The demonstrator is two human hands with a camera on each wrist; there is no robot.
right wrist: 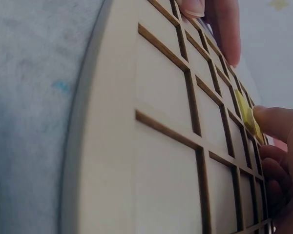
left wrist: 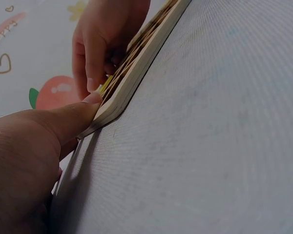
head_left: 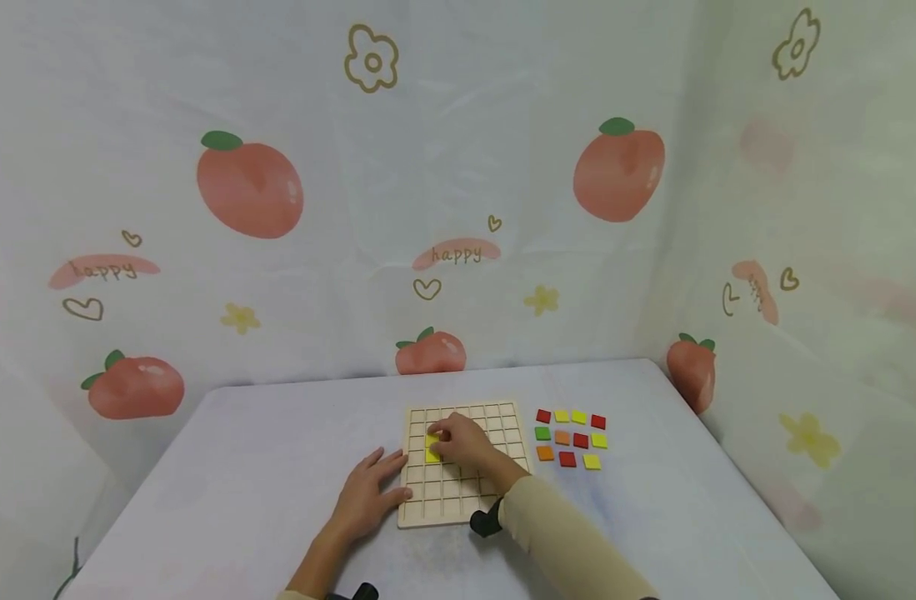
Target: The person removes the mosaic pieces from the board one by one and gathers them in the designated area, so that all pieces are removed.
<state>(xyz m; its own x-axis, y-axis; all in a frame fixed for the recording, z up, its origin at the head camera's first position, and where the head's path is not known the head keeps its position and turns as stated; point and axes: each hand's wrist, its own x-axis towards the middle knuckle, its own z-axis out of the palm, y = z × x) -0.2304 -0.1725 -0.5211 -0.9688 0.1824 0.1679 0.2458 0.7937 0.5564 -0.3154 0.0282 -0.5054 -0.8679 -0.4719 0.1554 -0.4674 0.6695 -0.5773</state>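
The right hand (head_left: 463,442) pinches a yellow square tile (head_left: 432,455) on the gridded wooden board (head_left: 503,412), whose edge the flat, open-fingered left hand (head_left: 367,493) steadies.

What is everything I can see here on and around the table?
Wooden grid board: one, pale wood, middle of the table.
Yellow tiles: two at least, in the board's left cells, under the right fingertips.
Loose tiles: eleven; four red, four yellow, two orange, one green; in rows right of the board.
Table: one, pale grey cloth.
Backdrop: white, printed with peaches and flowers.
Left hand: flat against the board's left edge.
Right hand: fingertips on the yellow tiles, beige sleeve.
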